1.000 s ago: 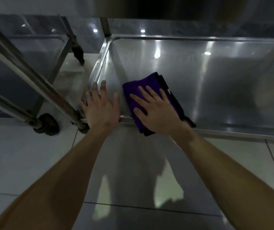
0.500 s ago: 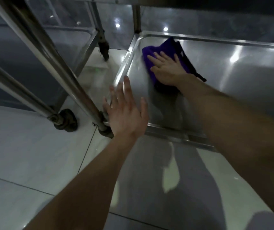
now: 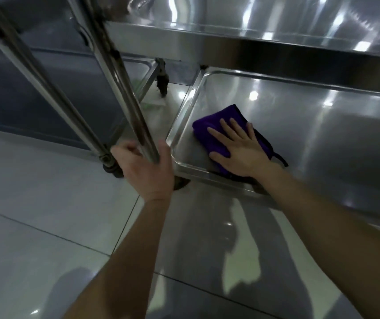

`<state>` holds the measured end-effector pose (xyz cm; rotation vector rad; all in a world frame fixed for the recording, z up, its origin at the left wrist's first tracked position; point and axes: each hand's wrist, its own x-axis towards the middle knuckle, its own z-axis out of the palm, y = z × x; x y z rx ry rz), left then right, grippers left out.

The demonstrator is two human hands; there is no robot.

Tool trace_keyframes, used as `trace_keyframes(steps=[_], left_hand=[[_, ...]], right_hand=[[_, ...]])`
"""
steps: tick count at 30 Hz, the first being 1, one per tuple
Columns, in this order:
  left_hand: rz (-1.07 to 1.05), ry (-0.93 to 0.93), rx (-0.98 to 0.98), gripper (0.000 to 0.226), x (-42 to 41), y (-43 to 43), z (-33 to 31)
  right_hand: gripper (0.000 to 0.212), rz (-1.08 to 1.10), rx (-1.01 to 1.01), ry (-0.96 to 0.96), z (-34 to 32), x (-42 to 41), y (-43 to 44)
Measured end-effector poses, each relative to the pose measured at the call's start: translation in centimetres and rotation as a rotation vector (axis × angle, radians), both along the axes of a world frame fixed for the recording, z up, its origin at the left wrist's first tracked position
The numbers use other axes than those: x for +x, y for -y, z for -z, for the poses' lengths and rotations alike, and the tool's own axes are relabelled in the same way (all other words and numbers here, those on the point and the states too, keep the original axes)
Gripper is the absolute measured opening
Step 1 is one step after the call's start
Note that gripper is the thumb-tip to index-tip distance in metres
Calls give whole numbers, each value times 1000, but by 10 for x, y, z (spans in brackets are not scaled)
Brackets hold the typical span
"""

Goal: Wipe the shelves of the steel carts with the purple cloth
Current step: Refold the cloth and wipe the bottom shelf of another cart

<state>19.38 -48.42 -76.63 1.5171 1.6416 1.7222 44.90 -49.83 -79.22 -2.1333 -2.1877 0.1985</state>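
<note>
Head view looks down at the bottom shelf (image 3: 299,125) of a steel cart (image 3: 242,46), and both bare arms reach forward from below. The right hand (image 3: 239,149) lies flat, palm down, on the purple cloth (image 3: 216,125), with the fingers (image 3: 227,128) straight and a little spread, and the thumb pointing to the left along the near side of the cloth. The cloth is folded and it lies on the shelf near the front left corner; it shows beyond the fingertips and to the left of them, and a dark edge of it comes out behind the wrist, close to the front rim of the shelf. The left hand (image 3: 147,166) is curled around the lower end of the cart's upright steel post (image 3: 124,88), just beside the same corner; the thumb is on the right side of the post and the fingers go around its left side, but whether they close fully I cannot tell. A second post (image 3: 46,84) stands further left of these fingers, with a dark caster (image 3: 113,169) under it. Above the right hand's fingers is the upper shelf (image 3: 265,24). Under the arms is a glossy tiled floor (image 3: 34,203).
</note>
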Motion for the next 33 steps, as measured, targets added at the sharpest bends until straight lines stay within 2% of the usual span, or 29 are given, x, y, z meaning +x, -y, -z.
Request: trace_keyframes(steps=[1, 3, 5, 7, 14, 19, 23, 27, 30, 33], left_hand=[[13, 50, -29, 50, -8, -13, -9], [199, 193, -189, 55, -16, -40, -30], [379, 292, -352, 40, -13, -59, -40], [394, 348, -405, 32, -7, -66, -40], [406, 407, -356, 25, 2, -63, -35], [409, 410, -312, 26, 2, -62, -30], [390, 405, -313, 33, 5, -61, -29], [386, 410, -299, 29, 7, -59, -31], [373, 416, -304, 24, 11, -54, -35], [382, 409, -330, 34, 13, -49, -39]], right_hand=[[77, 16, 0, 10, 1, -1, 0], [76, 26, -6, 14, 2, -3, -1], [73, 19, -14, 3, 3, -2, -4], [70, 18, -10, 4, 6, 1, -7], [68, 137, -32, -52, 8, 14, -77], [71, 237, -72, -88, 2, 20, -175], [70, 270, -74, -102, 2, 4, -208], [68, 246, -69, -156, -7, -22, -175], [63, 221, -39, -159, -6, -75, -116], [63, 163, 29, -153, 3, -131, -46]])
